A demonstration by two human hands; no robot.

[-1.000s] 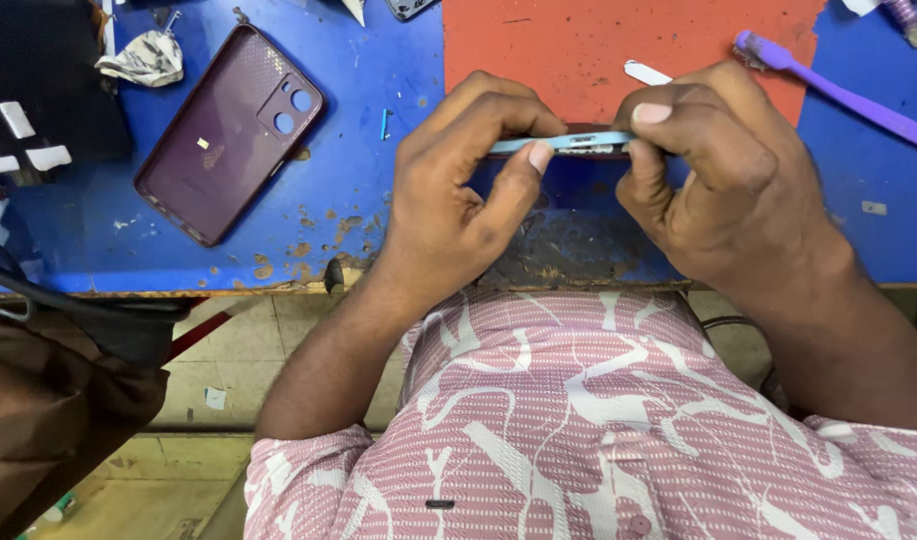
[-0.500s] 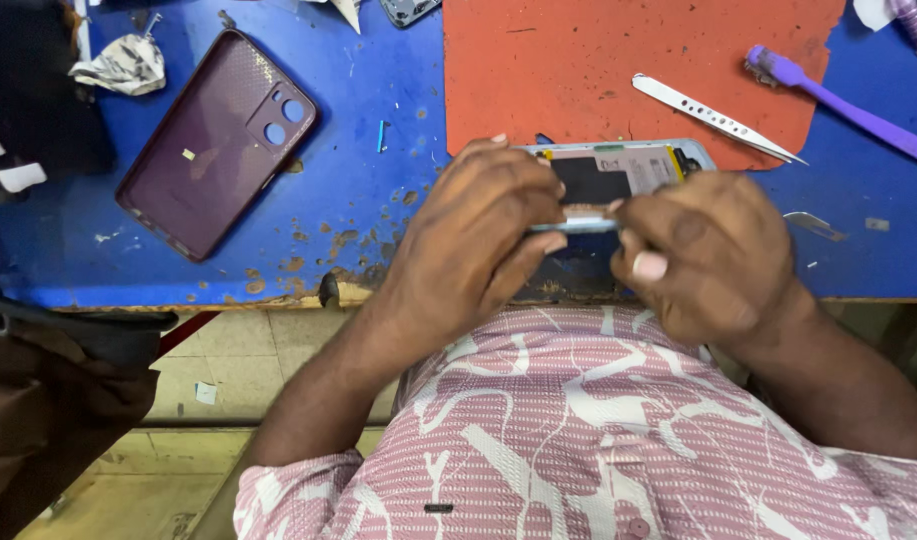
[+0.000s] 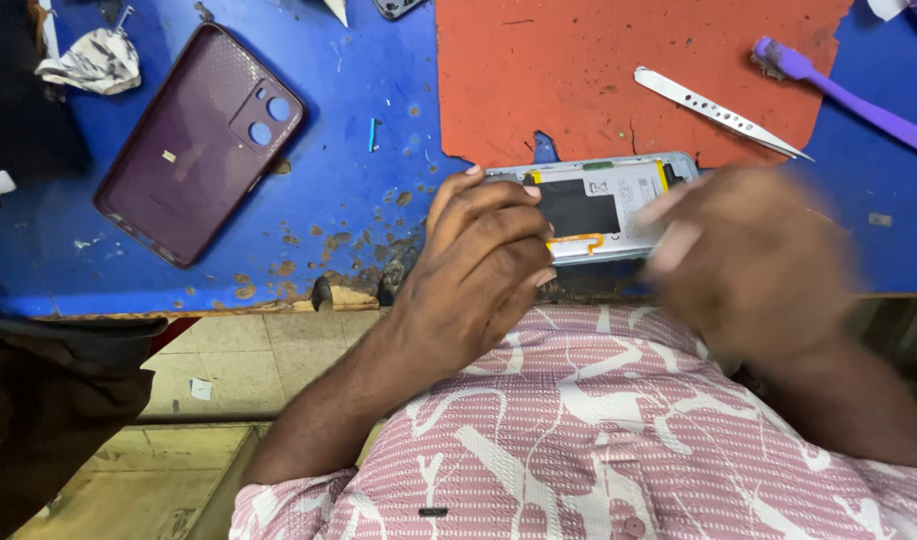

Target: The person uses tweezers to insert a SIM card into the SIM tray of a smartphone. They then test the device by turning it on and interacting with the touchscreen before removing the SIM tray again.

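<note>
Blue and chipped, the workbench (image 3: 358,200) carries an orange mat (image 3: 578,70) toward its far side; nearest the body, the left hand (image 3: 478,270) grips the left end of an opened phone (image 3: 603,205), fingers curled and pressed close over its edge; the right hand (image 3: 748,260) sits blurred over the phone's right end, so I cannot tell its finger pose; farther out lie metal tweezers (image 3: 718,112), a purple toothbrush (image 3: 848,90) and a maroon back cover (image 3: 198,140).
</note>
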